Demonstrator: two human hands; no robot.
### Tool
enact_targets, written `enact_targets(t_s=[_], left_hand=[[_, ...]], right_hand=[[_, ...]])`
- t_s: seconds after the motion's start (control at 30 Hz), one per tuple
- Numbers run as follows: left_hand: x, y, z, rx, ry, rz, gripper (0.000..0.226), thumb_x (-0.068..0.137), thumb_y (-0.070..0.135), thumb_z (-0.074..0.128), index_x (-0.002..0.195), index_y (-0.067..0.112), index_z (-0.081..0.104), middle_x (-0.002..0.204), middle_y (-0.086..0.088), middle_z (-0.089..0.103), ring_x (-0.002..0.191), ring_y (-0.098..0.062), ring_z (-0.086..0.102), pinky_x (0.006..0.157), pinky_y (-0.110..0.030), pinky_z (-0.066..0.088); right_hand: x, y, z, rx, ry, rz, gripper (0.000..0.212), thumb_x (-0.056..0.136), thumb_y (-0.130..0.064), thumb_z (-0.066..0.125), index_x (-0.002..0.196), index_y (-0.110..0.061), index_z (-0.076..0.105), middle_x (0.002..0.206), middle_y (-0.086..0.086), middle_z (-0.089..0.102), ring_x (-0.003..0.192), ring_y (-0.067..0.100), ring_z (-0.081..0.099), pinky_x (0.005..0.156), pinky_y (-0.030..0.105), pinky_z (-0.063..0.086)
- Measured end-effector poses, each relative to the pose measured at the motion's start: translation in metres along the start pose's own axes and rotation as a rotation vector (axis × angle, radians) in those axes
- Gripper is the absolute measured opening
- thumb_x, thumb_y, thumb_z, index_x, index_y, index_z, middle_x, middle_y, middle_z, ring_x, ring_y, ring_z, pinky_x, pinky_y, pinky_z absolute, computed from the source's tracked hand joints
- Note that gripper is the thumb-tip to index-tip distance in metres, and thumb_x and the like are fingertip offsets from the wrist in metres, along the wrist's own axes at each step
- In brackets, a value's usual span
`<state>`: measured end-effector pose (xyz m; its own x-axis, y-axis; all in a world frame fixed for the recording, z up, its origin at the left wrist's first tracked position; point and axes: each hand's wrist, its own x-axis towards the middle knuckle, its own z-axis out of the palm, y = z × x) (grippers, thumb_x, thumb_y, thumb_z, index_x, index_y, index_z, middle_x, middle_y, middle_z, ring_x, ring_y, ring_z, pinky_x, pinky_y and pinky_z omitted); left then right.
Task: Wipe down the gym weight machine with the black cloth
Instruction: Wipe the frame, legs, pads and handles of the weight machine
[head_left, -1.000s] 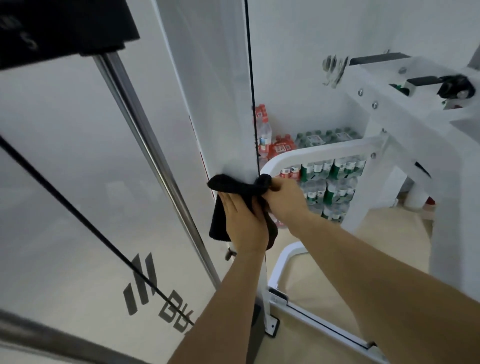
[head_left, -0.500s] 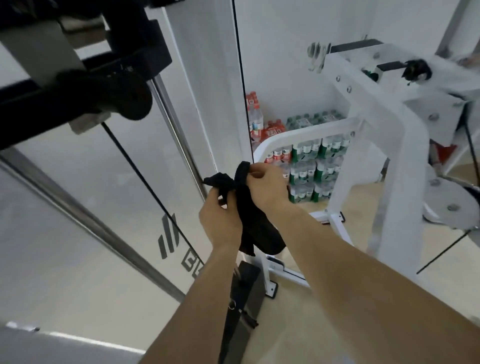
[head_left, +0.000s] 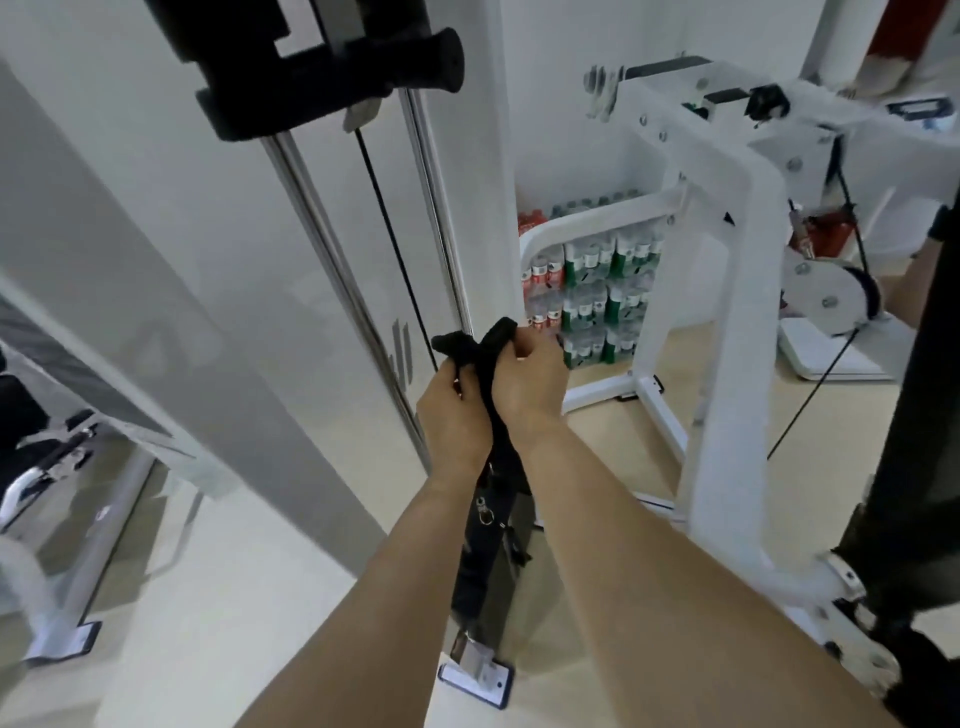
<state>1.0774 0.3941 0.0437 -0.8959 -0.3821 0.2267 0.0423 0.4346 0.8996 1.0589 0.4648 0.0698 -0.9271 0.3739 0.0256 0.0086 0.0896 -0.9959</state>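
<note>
My two bare hands meet in front of a gym weight machine's white upright column (head_left: 467, 182), holding a black cloth (head_left: 460, 347) between them. My left hand (head_left: 451, 421) grips the cloth from the left. My right hand (head_left: 527, 382) has its fingers (head_left: 525, 340) curled and clamped over the cloth's bunched top. The rest of the cloth hangs down between my wrists and is off the machine's surface, just in front of the column. A chrome guide rod (head_left: 324, 249) slants along the machine to the left of my hands. A black carriage with a padded handle (head_left: 332, 67) sits on the rods above. To the right stands a white tubular frame (head_left: 748, 291). Behind it, shrink-wrapped packs of bottled water (head_left: 597, 301) are stacked against the wall. The beige floor (head_left: 260, 597) lies below.
</note>
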Motion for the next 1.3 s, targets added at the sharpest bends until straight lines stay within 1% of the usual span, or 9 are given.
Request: enact_targets(t_s=[0.23,0.4,0.57,0.7,0.83,0.97,1.07,1.17,1.3], left_hand=[[-0.012,-0.050,0.018,0.033,-0.064,-0.002,0.025,0.102,0.018,0.046,0.080,0.018,0.057,0.070,0.005,0.059,0.062,-0.005,0.055,0.051,-0.016,0.031],[0.006,-0.080,0.049,-0.001,-0.022,0.059,0.020,0.098,0.021,0.051,0.083,0.015,0.064,0.077,0.002,0.064,0.070,-0.015,0.061,0.061,-0.039,0.049],[0.040,-0.077,0.089,-0.082,0.009,0.070,0.010,0.097,0.020,0.056,0.097,0.021,0.066,0.092,0.008,0.068,0.084,-0.009,0.064,0.074,-0.027,0.053],[0.069,-0.076,0.119,-0.228,0.071,0.108,0.009,0.094,0.022,0.064,0.095,0.024,0.056,0.086,0.015,0.065,0.079,0.003,0.064,0.072,-0.023,0.055],[0.101,-0.088,0.145,-0.235,0.165,0.194,0.009,0.091,0.021,0.064,0.090,0.023,0.056,0.089,0.009,0.063,0.081,-0.004,0.063,0.076,-0.032,0.055],[0.121,-0.093,0.168,-0.229,0.227,0.308,0.005,0.091,0.019,0.062,0.092,0.020,0.058,0.092,0.006,0.060,0.080,-0.004,0.056,0.072,-0.022,0.045],[0.135,-0.086,0.180,-0.258,0.286,0.394,0.006,0.093,0.019,0.062,0.098,0.017,0.061,0.099,0.004,0.058,0.084,-0.008,0.056,0.077,-0.023,0.047],[0.152,-0.079,0.185,-0.283,0.346,0.487,0.012,0.095,0.018,0.060,0.104,0.013,0.066,0.108,0.001,0.057,0.096,-0.013,0.057,0.088,-0.029,0.049],[0.177,-0.071,0.184,-0.211,0.460,0.604,0.028,0.100,0.020,0.053,0.124,0.009,0.063,0.124,-0.003,0.055,0.112,-0.016,0.053,0.100,-0.023,0.042]], right_hand=[[-0.019,0.068,0.004,-0.015,0.141,0.023,0.022,0.098,-0.021,0.052,0.084,-0.021,0.069,0.084,-0.007,0.070,0.081,0.011,0.064,0.068,0.025,0.047],[0.005,0.105,0.010,0.000,0.210,0.018,0.019,0.098,-0.021,0.054,0.086,-0.023,0.069,0.087,-0.007,0.070,0.085,0.013,0.065,0.073,0.027,0.050],[0.058,0.128,0.018,0.096,0.263,-0.043,0.028,0.097,-0.017,0.055,0.075,-0.033,0.063,0.077,-0.012,0.067,0.076,0.009,0.064,0.069,0.028,0.050],[0.096,0.140,0.028,0.134,0.302,-0.161,0.028,0.098,-0.021,0.056,0.073,-0.030,0.065,0.073,-0.007,0.067,0.066,0.005,0.058,0.064,0.026,0.045],[0.135,0.152,0.027,0.148,0.232,-0.269,0.026,0.096,-0.024,0.058,0.073,-0.021,0.068,0.067,-0.006,0.066,0.060,0.004,0.056,0.059,0.026,0.044],[0.169,0.158,0.020,0.121,0.160,-0.361,0.027,0.095,-0.025,0.060,0.069,-0.019,0.067,0.063,0.000,0.065,0.057,0.011,0.054,0.058,0.032,0.045],[0.190,0.154,0.016,0.112,0.091,-0.408,0.019,0.094,-0.026,0.063,0.078,-0.028,0.074,0.075,-0.005,0.073,0.071,0.015,0.069,0.070,0.037,0.058],[0.211,0.142,0.017,0.090,0.035,-0.493,0.018,0.093,-0.020,0.064,0.080,-0.026,0.075,0.076,-0.001,0.075,0.074,0.022,0.071,0.073,0.045,0.059],[0.235,0.119,0.023,0.130,-0.045,-0.551,0.020,0.095,-0.013,0.061,0.089,-0.029,0.073,0.081,-0.012,0.075,0.078,0.005,0.072,0.075,0.027,0.059]])
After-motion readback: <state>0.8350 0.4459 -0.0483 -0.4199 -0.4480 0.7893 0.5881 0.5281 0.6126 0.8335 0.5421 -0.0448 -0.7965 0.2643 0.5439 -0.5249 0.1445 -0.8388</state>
